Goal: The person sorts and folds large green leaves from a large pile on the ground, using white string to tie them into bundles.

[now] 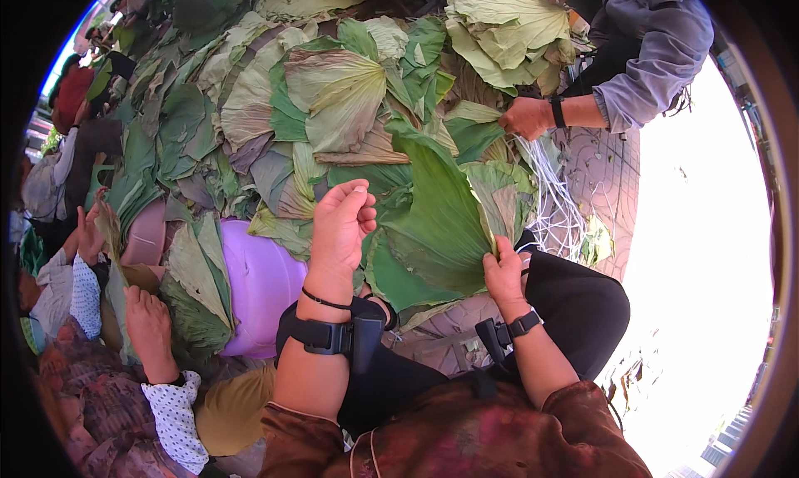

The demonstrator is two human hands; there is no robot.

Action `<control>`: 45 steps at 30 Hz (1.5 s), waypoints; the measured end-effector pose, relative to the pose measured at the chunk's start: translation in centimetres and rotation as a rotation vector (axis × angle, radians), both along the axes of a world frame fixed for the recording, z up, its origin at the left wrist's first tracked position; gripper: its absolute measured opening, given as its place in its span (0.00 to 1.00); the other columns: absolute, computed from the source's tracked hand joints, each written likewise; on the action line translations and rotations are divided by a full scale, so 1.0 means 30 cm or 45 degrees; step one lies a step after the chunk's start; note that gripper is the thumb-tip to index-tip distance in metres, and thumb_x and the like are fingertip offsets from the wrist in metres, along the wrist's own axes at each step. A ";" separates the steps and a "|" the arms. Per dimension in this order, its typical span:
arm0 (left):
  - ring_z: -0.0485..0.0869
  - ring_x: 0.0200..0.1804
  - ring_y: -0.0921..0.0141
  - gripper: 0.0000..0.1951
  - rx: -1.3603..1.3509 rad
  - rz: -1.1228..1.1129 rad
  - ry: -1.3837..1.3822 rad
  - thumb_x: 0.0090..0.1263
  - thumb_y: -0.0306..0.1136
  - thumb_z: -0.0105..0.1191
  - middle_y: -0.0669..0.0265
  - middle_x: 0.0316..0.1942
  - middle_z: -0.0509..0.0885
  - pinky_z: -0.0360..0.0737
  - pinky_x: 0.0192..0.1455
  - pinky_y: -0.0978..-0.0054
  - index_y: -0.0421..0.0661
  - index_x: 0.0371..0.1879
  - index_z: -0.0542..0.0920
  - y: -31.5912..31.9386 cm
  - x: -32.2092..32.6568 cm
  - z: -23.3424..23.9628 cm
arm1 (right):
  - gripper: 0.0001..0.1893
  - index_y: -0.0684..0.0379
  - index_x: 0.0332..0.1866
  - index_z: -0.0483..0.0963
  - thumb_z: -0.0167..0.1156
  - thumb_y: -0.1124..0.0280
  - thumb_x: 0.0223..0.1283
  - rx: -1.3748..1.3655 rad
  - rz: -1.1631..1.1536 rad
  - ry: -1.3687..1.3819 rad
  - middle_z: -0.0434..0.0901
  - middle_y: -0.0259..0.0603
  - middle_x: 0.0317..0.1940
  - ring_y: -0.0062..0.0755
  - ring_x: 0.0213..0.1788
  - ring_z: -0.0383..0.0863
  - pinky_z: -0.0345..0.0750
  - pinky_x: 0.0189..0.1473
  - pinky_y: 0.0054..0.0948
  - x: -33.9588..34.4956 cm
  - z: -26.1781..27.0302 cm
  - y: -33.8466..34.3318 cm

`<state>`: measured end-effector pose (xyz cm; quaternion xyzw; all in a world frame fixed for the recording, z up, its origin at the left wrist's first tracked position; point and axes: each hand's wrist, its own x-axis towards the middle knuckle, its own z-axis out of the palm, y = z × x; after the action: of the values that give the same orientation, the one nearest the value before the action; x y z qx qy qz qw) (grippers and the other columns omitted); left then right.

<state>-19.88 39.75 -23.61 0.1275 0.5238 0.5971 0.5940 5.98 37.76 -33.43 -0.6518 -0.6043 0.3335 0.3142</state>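
A large green lotus leaf [431, 228] stands partly raised before me, its fan of veins showing. My right hand [504, 271] pinches its edge at the stem-side corner between thumb and fingers. Raised to the left of that leaf is my left hand [344, 219], its fingers curled in against the thumb; nothing shows in it. Below the held leaf, another green lotus leaf [396, 278] lies over my lap side. A pile of wilted lotus leaves [346, 97], green to yellow-brown, spreads beyond both hands.
A purple plastic tub [262, 291] stands at my left. Beside it, a co-worker's hand [148, 325] holds leaves. At upper right another person's hand [529, 117] grips a leaf above white strings [549, 197]. Patterned paving [608, 172] shows at right.
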 end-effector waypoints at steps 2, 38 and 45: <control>0.73 0.23 0.81 0.09 0.030 0.032 0.085 0.59 0.31 0.52 0.71 0.25 0.76 0.71 0.24 0.85 0.44 0.37 0.74 -0.021 -0.005 -0.005 | 0.14 0.62 0.43 0.68 0.49 0.78 0.48 0.143 0.052 0.053 0.72 0.43 0.24 0.27 0.27 0.71 0.70 0.34 0.23 0.000 0.163 -0.007; 0.76 0.36 0.74 0.15 0.234 -0.220 0.384 0.60 0.38 0.53 0.65 0.35 0.77 0.74 0.39 0.77 0.39 0.38 0.73 -0.200 -0.148 -0.060 | 0.10 0.66 0.42 0.71 0.50 0.77 0.55 0.337 0.091 0.380 0.72 0.28 0.31 0.15 0.36 0.68 0.65 0.41 0.14 0.149 0.588 -0.189; 0.75 0.35 0.74 0.21 0.160 0.051 -0.037 0.61 0.47 0.50 0.66 0.36 0.77 0.71 0.40 0.77 0.43 0.45 0.71 -0.197 -0.173 -0.025 | 0.11 0.67 0.43 0.71 0.49 0.74 0.57 0.290 -0.161 0.729 0.74 0.30 0.33 0.15 0.35 0.68 0.65 0.41 0.16 0.182 0.544 -0.146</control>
<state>-25.08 33.84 -24.36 0.1455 0.4792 0.6422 0.5803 11.43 33.40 -17.12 -0.5282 -0.4829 0.4136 0.5628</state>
